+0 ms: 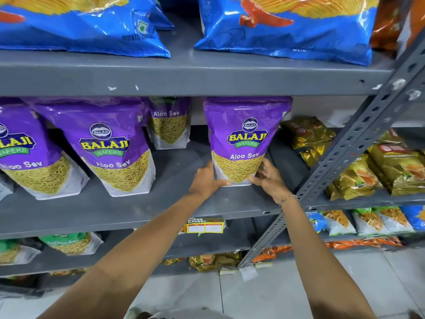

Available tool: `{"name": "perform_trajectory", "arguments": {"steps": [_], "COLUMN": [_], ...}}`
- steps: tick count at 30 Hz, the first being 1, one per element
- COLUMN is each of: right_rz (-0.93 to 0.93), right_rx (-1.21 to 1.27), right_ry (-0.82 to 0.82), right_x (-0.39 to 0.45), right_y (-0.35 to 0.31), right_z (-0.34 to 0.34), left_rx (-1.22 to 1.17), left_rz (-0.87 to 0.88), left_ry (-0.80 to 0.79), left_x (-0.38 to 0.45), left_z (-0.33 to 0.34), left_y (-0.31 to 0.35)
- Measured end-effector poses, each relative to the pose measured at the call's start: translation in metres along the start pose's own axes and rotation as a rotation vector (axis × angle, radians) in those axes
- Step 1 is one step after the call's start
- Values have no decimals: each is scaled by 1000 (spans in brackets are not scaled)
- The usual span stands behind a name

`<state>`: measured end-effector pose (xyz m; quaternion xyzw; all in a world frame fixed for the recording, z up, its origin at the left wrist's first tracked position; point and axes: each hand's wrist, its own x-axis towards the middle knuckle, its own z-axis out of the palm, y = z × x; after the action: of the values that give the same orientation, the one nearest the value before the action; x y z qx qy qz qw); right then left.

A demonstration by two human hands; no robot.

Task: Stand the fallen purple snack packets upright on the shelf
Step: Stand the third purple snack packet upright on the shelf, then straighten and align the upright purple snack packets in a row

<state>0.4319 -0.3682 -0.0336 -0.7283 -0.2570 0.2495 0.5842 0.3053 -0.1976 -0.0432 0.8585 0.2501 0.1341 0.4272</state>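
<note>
- Purple snack packet (245,139) upright on grey shelf (128,208), right of centre, base on shelf surface.
- Left hand (208,180) closed on packet's lower left corner, thumb across the front bottom edge.
- Right hand (268,174) closed on lower right corner, fingers wrapped around the packet's side; bracelet (287,199) at wrist.
- Both grips tight on the same packet.
- Two further purple packets (110,146) to the left, leaning; a smaller one (169,123) upright behind.
- Blue chip bags (287,26) on shelf above.
- Gold packets (308,134) on right.
</note>
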Motion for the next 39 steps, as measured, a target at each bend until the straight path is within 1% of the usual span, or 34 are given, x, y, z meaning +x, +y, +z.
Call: {"name": "perform_trajectory", "arguments": {"steps": [2,7,11,13,14,15,17,19,20,21,22,23,25,26,27,28,29,30,32,34,35,37,39], "right_rz": [11,58,55,41,28,4,-73,-149,-168,-187,-224,-268,-311,-312,-308,-293,-264,-223,-133,-105,-103,-97,-86], "right_rx": [-7,24,10,28,68,118,145,76,49,19,-24,-77,-168,-196,-216,-228,-235,-232,-187,-147,-149,-161,-154], "right_ry": [-9,-96,-91,-52,11,110,389,641,714,738,710,635,419,300,184,73,-32,-117,-215,-263,-277,-277,-243], "right_x": [-1,3,3,-2,-7,-13,-29,-45,-50,-52,-53,-53,-50,-48,-44,-39,-32,-24,-10,0,3,7,9], "right_y": [-2,-17,-20,-17,-14,-8,9,19,20,17,13,7,-6,-15,-23,-29,-36,-43,-55,-60,-59,-56,-53], "right_z": [0,-2,-4,1,8,19,49,87,104,120,135,152,181,198,212,224,235,244,260,268,269,272,273], "left_rx": [-5,-15,-43,-79,-92,-97,-114,-164,-180,-171,-136,-100,-117,-147,-168,-190,-231,-278,-304,-233,-178,-96,-56], "left_rz": [6,27,48,49,36,9,-36,-57,-79,-111,-145,-179,-234,-244,-232,-203,-168,-137,-107,-114,-148,-220,-245], "left_ry": [-6,-33,-91,-133,-138,-128,-67,69,152,250,371,510,762,850,887,875,826,750,575,407,339,271,239], "left_x": [1,3,2,-3,-7,-14,-31,-53,-66,-78,-90,-103,-120,-125,-127,-126,-122,-116,-103,-90,-84,-76,-70], "left_z": [1,-1,-4,-10,-14,-18,-31,-52,-63,-76,-88,-103,-128,-142,-154,-164,-173,-182,-198,-207,-209,-213,-217], "left_y": [0,-1,-1,-4,-8,-14,-28,-49,-60,-71,-82,-92,-105,-111,-116,-120,-123,-126,-134,-142,-144,-148,-153]}}
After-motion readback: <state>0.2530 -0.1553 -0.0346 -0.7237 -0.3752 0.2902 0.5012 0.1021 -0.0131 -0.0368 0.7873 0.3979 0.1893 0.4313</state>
